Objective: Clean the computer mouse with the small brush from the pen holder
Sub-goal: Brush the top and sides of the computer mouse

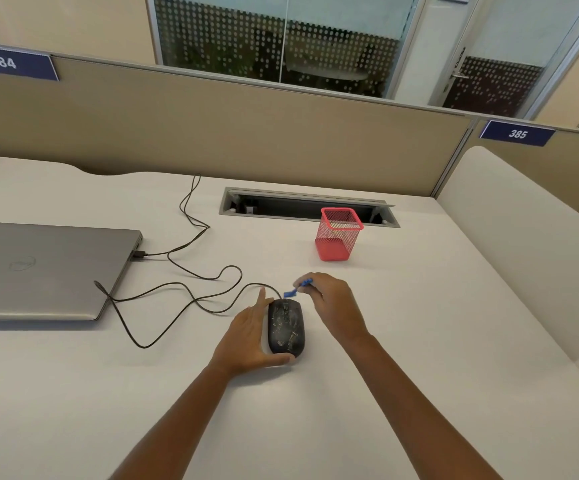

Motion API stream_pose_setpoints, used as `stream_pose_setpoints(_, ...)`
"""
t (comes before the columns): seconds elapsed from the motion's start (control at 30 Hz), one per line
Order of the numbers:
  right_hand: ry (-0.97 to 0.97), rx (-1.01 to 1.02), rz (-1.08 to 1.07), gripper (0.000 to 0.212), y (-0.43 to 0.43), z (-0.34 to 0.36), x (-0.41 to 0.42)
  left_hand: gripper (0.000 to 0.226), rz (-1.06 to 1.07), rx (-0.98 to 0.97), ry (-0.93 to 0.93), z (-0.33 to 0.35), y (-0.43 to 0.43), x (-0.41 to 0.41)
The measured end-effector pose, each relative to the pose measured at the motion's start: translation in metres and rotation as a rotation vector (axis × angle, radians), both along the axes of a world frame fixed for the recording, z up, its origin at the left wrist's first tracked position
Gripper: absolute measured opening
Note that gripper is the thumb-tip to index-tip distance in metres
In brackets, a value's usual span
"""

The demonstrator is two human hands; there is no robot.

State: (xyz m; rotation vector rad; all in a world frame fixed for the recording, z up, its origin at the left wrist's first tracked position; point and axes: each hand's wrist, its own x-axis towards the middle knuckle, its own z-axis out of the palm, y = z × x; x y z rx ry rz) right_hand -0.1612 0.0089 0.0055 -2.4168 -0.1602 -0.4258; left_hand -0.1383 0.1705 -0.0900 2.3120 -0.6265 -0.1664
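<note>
The person is steadying the black computer mouse [286, 329] on the tabletop [419, 323] with the left hand [251, 336], fingers [262, 299] lying straight along the mouse's left flank and the thumb hooking round its rear end, so it is being held rather than merely touched. The right hand [336, 306] is hovering just beyond the mouse's front right corner, its fingers pinching the handle of the small brush [296, 287], a blue one whose bristle end is pointing down toward the wheel and sitting just short of the shell. Pale specks and smears are showing all over the mouse's top, thickest down the middle, so I would say the sweeping is only now getting going. To do it well, the strokes should be running from the wheel toward the rear and off the edge, light and short, with the left hand gripping firmly enough that the mouse is not skidding on its cable [142, 346], and the bristles working into the seams around the wheel and buttons. Beyond the mouse, slightly to its right, the red mesh pen holder [338, 237] is standing upright, and I cannot tell whether anything is left inside. Well to the mouse's left a closed grey laptop [45, 268] is showing a Dell logo [22, 264] on its lid. On the partition far behind the mouse, blue plates are reading 384 [2, 61] and 385 [518, 134].
</note>
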Motion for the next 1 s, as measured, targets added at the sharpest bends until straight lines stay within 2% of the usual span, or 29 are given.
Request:
stream_pose_setpoints(0.13, 0.112, -0.018, 0.013, 0.017, 0.007, -0.003, 0.003, 0.117, 0.001, -0.005, -0.008, 0.0, 0.0, -0.001)
stream_pose_setpoints(0.2, 0.153, -0.036, 0.029, 0.017, 0.006, -0.005, -0.003, 0.122, -0.006, 0.002, 0.002, 0.0, 0.001, -0.001)
stream_pose_setpoints(0.43, 0.164, 0.032, 0.05, 0.013, -0.004, 0.008, -0.016, 0.121, -0.011, -0.01, 0.003, 0.0, 0.0, 0.0)
stream_pose_setpoints(0.6, 0.104, 0.033, -0.015, 0.017, 0.006, 0.017, 0.003, 0.115, -0.004, -0.015, -0.004, 0.001, 0.0, 0.0)
stream_pose_setpoints(0.73, 0.187, 0.011, -0.06, 0.019, 0.014, 0.009, 0.012, 0.102, -0.01, -0.042, -0.025, 0.001, 0.0, 0.0)
stream_pose_setpoints(0.87, 0.191, -0.002, -0.198, 0.023, 0.008, 0.008, 0.015, 0.112, -0.015, -0.013, -0.022, -0.001, 0.001, 0.0)
stream_pose_setpoints(1.0, 0.211, 0.173, -0.334, 0.023, 0.006, 0.011, 0.022, 0.114, -0.026, 0.002, -0.02, -0.001, 0.001, 0.001)
